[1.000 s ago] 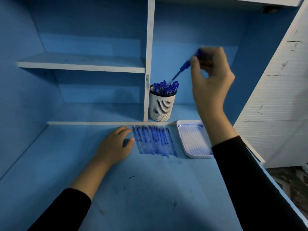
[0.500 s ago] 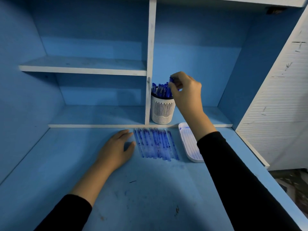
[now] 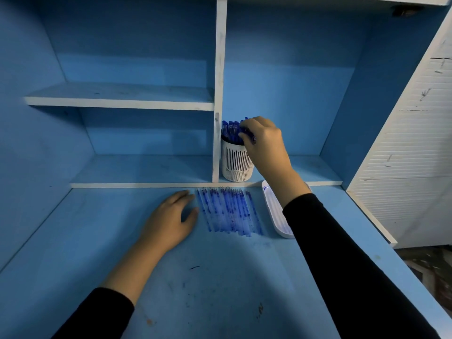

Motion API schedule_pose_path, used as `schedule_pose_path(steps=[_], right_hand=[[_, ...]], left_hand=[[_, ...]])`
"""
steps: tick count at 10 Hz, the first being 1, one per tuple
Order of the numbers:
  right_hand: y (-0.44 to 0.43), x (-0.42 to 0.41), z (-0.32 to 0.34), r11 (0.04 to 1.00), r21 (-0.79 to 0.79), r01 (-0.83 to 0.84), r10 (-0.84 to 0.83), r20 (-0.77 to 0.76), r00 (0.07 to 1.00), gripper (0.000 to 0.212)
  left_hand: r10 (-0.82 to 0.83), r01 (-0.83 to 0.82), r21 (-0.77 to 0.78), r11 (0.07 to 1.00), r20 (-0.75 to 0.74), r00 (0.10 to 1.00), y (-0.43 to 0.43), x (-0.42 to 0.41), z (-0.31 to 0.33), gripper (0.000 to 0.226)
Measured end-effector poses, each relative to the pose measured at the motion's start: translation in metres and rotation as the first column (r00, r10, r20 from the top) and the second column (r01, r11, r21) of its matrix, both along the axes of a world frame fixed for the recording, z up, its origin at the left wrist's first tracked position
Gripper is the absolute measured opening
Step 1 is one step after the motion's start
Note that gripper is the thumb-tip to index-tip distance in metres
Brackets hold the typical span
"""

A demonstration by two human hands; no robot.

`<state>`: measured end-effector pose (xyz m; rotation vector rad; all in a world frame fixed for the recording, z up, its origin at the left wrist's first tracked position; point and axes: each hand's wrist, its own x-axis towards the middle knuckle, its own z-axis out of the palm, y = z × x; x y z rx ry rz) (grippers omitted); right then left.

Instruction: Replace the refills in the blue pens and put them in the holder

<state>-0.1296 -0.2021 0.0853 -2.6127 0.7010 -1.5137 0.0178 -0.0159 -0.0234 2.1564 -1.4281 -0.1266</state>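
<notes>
The right grip [image 3: 264, 143] clenches a blue pen [image 3: 250, 137] at the mouth of the holder [image 3: 236, 162], among the other pens [image 3: 230, 130]. A shelf divider [image 3: 217, 94] crowds the holder's left side. In front of the holder lie refills [image 3: 230, 211]. The left grip [image 3: 171, 216] rests released beside them, and a white tray [image 3: 274, 211] sits on their other side, all on the blue worktop [image 3: 208, 289].

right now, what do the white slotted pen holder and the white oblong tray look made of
White slotted pen holder: likely matte moulded plastic, given its even vertical slots. White oblong tray: probably smooth plastic, with a rounded raised rim.
</notes>
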Motion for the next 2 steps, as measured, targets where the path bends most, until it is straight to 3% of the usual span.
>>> schedule_pose_path(steps=[2], right_hand=[[0.006,0.003,-0.010,0.959,-0.257,0.122,-0.136,-0.039,0.990,0.011]], left_hand=[[0.024,-0.023,-0.051,0.998,0.005,1.000,-0.003,0.002,-0.002,0.050]])
